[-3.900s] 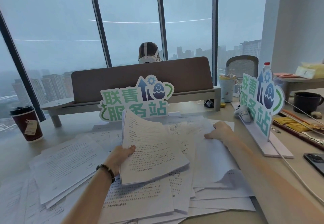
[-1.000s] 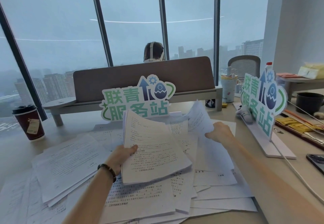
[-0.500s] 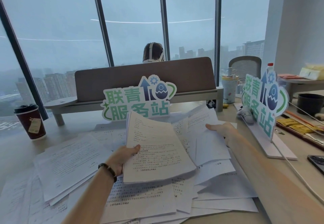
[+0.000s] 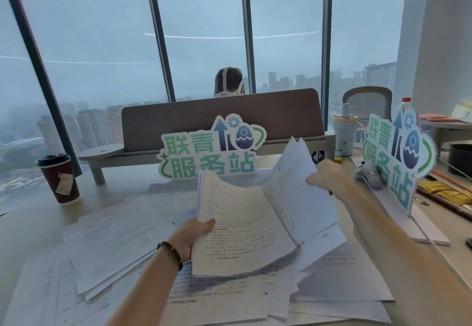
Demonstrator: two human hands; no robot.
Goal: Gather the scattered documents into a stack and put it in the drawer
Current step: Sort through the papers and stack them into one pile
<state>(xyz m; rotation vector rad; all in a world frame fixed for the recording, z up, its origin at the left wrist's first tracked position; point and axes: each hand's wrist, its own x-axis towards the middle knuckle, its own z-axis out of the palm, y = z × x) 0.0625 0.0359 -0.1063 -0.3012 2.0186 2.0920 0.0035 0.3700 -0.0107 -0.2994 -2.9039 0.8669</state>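
The task is at an early stage: most documents (image 4: 117,233) still lie scattered over the surface (image 4: 23,226), only a partial stack (image 4: 240,226) is gathered, and no drawer is in view. The left hand (image 4: 190,235) grasps this stack at its left edge and holds it tilted above the loose papers. Compared with half a second ago, the right hand (image 4: 325,179), which pinches a few sheets (image 4: 298,185), is higher and these sheets now stand more upright beside the stack.
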